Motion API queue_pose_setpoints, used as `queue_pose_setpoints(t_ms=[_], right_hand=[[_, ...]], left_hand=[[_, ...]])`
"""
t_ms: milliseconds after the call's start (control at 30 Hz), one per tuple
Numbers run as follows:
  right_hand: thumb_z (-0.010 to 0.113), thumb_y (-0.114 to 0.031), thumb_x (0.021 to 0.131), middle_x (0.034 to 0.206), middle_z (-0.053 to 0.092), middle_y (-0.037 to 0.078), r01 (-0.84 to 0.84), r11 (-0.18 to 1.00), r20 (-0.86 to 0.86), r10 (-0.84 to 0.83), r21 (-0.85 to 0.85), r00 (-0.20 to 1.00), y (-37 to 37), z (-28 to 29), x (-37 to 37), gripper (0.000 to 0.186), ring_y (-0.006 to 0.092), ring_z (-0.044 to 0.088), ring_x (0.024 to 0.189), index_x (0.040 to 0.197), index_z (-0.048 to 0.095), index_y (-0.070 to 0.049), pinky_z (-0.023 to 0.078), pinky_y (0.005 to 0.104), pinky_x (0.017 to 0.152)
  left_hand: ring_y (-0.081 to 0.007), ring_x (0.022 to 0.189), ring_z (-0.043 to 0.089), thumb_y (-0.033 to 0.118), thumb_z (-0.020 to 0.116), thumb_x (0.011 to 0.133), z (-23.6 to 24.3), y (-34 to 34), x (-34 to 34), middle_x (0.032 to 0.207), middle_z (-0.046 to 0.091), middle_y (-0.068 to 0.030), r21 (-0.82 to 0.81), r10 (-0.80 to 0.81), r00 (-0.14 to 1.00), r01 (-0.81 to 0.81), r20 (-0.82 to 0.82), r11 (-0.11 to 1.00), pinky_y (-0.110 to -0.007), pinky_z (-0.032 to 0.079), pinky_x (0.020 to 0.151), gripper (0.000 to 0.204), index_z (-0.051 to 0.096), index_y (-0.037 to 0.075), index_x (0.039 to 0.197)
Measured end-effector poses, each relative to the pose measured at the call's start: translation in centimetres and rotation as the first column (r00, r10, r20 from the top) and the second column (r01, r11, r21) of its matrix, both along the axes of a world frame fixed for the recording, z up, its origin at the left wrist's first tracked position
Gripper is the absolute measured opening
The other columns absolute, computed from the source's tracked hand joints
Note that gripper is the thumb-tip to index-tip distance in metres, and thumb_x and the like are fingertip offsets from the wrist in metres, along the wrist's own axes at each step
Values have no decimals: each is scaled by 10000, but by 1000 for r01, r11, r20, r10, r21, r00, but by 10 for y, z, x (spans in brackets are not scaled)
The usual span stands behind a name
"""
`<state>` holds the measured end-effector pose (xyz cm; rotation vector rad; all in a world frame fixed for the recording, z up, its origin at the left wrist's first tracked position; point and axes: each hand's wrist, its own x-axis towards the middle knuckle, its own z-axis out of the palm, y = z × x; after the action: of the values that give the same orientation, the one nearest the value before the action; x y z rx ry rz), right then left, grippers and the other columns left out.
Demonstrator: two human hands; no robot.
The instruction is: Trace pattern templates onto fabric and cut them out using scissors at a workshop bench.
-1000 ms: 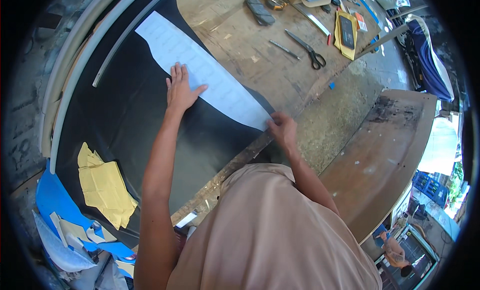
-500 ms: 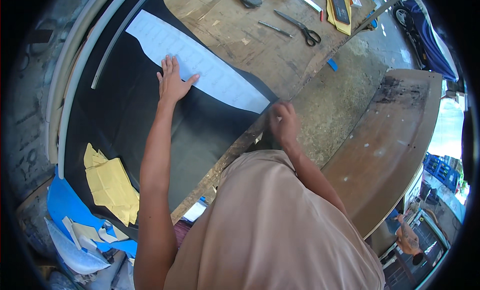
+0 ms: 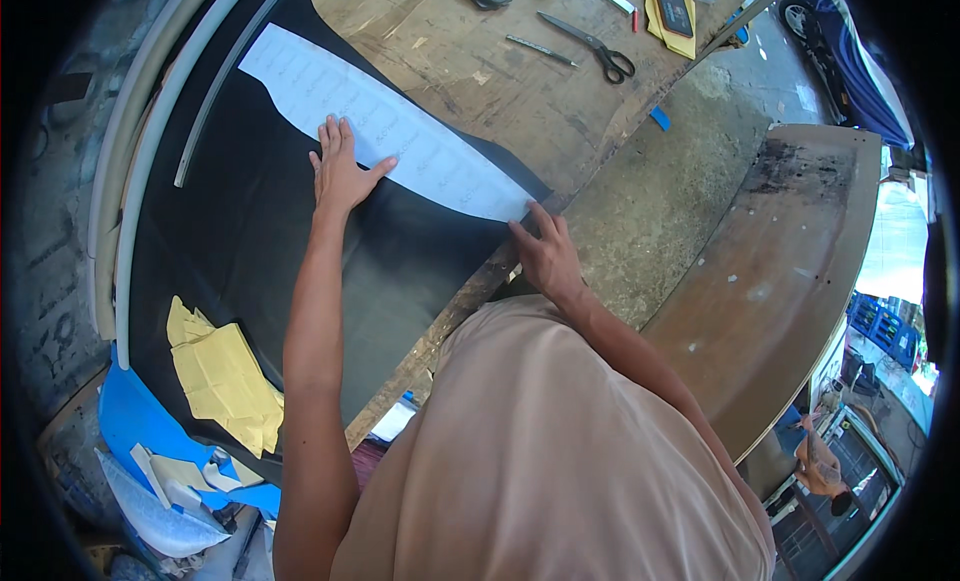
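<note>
A long white paper pattern (image 3: 410, 131) with curved edges lies on a black sheet of material (image 3: 240, 211), which covers the left part of the wooden table. My left hand (image 3: 345, 171) rests on the pattern's near edge, fingers spread and thumb out, with nothing in it. At the pattern's narrow right end, my right hand (image 3: 547, 251) touches its tip by the table edge. The right hand's fingers are parted, and no object shows in them.
On the bare wood (image 3: 440, 51) lie black-handled scissors (image 3: 595, 49), a pen-like silver tool (image 3: 541, 51) and a phone (image 3: 673, 6) on yellow paper. Folded yellow paper (image 3: 230, 381) sits at the lower left. A curved brown panel (image 3: 770, 271) stands right; another person (image 3: 820, 466) is far off.
My right hand has come from just off the table edge onto the pattern's right tip, its fingers opening out. My left hand stays on the pattern. The view has shifted slightly.
</note>
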<state>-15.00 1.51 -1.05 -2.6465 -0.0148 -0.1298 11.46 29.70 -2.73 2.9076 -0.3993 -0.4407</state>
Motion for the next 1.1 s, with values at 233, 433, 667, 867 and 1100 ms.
queue_pose_setpoints(t_ms=[233,433,667,867,1100], right_hand=[[718,-73,842,1428,546,180,-9,999,16,8,46,1000,-5,-2,5,393,361,584,1051,1230,738,-131,545,393,879],[727,-123,840,1299,600,166,-43,995,-109,52,91,993,-18,10,20,286,356,603,1008,1123,754,-94,540,402,860],[735,-97,832,1120,652,119,36,983,2,-37,179,999,-62,28,190,288,345,663,964,1119,725,-75,550,398,839],[714,-146,828,1144,661,193,-7,999,368,-6,35,930,-100,2,408,344,393,644,1008,1159,703,-52,533,468,890],[777,-235,756,1044,696,259,116,988,2,-117,-100,993,-88,-7,480,433,426,667,880,1135,707,-39,557,480,787]], left_hand=[[-387,1620,85,650,737,846,4,-3,3,1740,121,-239,-25,17,1000,-16,13,1000,-647,162,1248,1172,232,-63,1628],[-377,1622,89,616,705,892,-10,4,-3,1742,128,-228,-106,70,991,-58,117,993,-644,142,1252,1090,254,-53,1625],[-349,1626,101,574,615,969,-18,12,-10,1753,138,-180,-101,195,944,-174,267,980,-649,110,1251,962,248,-7,1641],[-337,1627,111,561,579,979,-14,8,-6,1757,145,-160,-48,196,953,-190,232,981,-645,74,1253,936,225,21,1656],[-344,1626,111,561,592,956,-15,8,-4,1756,141,-172,-85,236,958,-225,163,971,-640,56,1253,967,225,-3,1650]])
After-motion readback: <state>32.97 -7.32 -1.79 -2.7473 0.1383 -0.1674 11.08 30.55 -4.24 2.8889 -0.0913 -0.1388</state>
